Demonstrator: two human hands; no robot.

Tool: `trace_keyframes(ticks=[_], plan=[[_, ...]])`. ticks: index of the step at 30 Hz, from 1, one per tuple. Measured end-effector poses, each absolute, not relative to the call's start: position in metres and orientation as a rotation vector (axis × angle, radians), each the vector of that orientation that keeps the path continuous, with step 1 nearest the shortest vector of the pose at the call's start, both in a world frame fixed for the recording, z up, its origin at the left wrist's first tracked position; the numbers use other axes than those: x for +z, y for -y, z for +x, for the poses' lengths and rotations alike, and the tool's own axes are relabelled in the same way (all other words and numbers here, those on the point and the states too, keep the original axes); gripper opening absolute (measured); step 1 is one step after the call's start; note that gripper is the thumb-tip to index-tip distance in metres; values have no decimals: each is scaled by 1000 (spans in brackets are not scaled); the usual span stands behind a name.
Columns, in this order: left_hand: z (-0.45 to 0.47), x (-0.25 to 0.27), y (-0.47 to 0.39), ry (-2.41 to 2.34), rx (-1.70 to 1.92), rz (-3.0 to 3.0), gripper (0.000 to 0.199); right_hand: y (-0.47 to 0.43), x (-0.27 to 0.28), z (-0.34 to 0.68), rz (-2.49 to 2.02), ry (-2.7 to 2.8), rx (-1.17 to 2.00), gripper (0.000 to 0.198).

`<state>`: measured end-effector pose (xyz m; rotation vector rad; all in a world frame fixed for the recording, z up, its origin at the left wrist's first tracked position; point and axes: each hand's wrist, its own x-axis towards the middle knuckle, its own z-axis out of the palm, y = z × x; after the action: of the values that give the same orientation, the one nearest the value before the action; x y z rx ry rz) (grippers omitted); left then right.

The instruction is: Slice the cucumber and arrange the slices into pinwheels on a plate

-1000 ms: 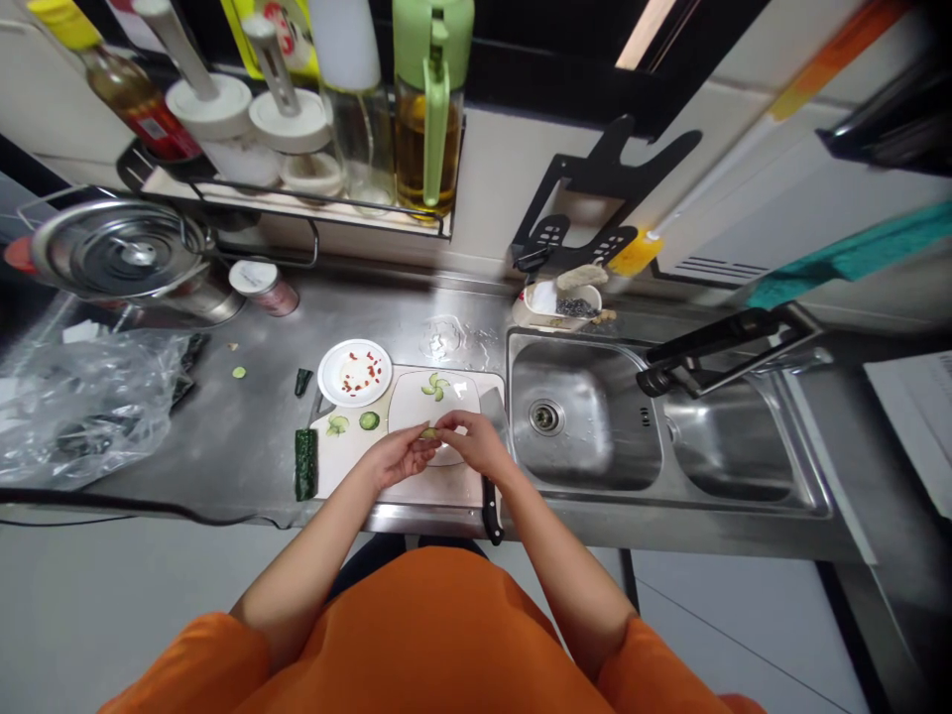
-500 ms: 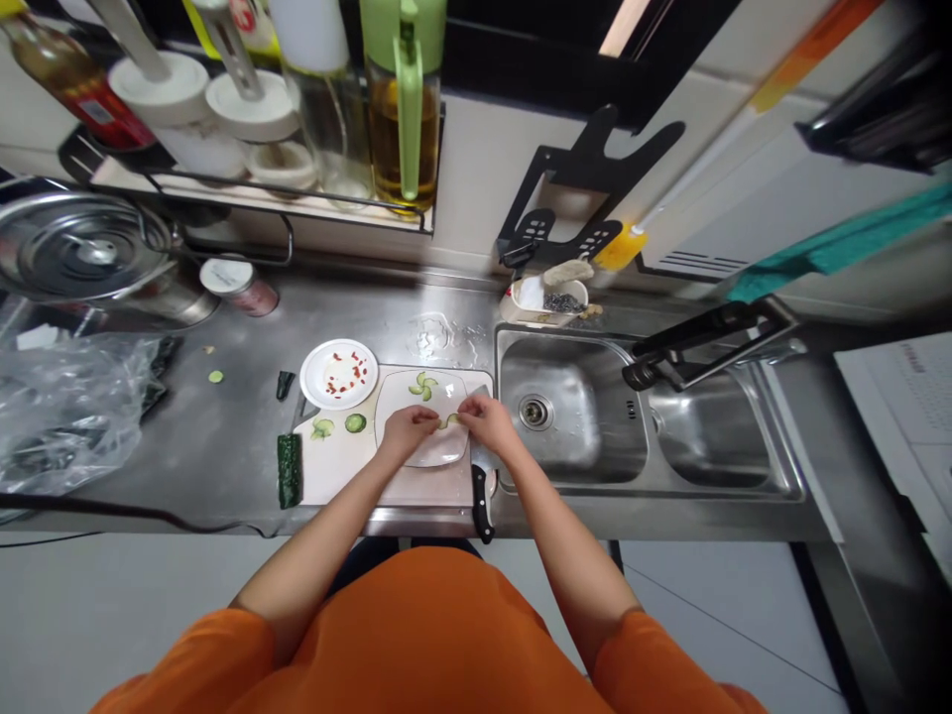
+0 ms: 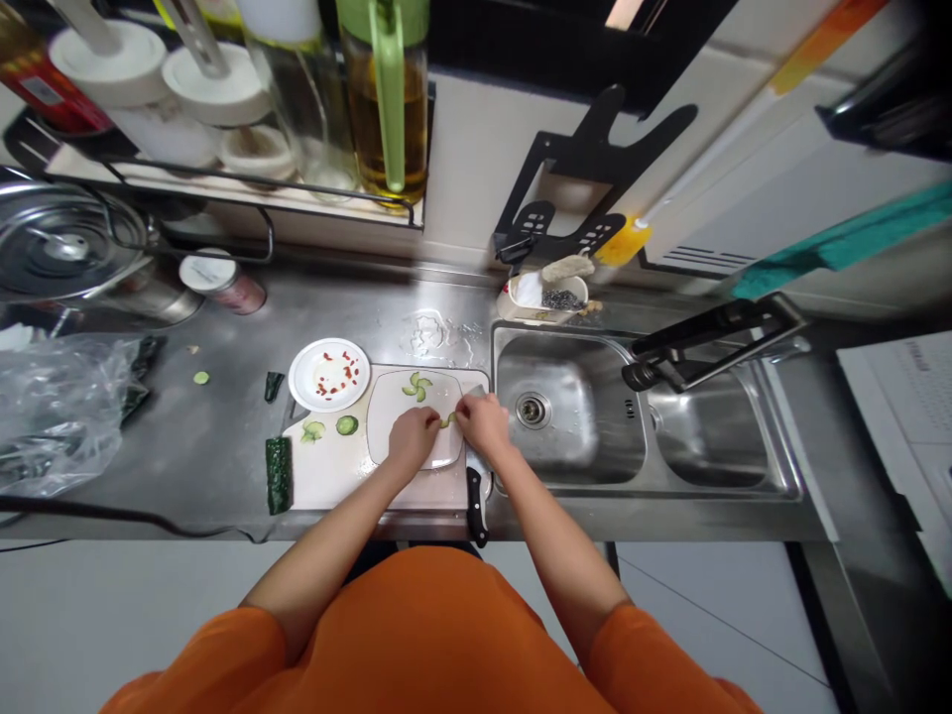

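Observation:
Over the right side of a white square plate (image 3: 383, 436), my left hand (image 3: 414, 439) and my right hand (image 3: 483, 426) face each other with fingertips pinched. Small pale-green cucumber slices (image 3: 448, 420) show between the fingertips, and each hand seems to hold one end. Farther back on the plate, several cucumber slices (image 3: 417, 386) form a pinwheel. The plate rests on a white cutting board (image 3: 319, 481). Left on the board are a cucumber piece (image 3: 347, 425) and loose slices (image 3: 312, 431). A kitchen knife (image 3: 476, 506) with a black handle lies beside my right wrist.
A round white plate (image 3: 328, 375) with red bits overlaps the board's back left. A cucumber length (image 3: 279, 475) lies at the board's left edge, its cut end (image 3: 273, 386) behind. The double sink (image 3: 572, 407) is on the right. Condiments stand on a rack (image 3: 245, 188); a plastic bag (image 3: 66, 416) lies left.
The view has shifted slightly, so counter items appear a little farther left. My left hand has turned a little and its fingers are curled closer; both hands stay at the cucumber slices.

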<state>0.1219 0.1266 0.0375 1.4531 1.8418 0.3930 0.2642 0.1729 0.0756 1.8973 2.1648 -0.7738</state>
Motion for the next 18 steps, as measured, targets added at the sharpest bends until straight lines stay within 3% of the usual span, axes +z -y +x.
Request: trace_keyframes(ticks=[8,18], plan=[[125,32,-125,-1873,306,1595,19,-168,77,261,1842,-2210,-632,20],[125,24,-119,-1893,452,1752,16,-157,76,267,1925,-2255,-588,22]])
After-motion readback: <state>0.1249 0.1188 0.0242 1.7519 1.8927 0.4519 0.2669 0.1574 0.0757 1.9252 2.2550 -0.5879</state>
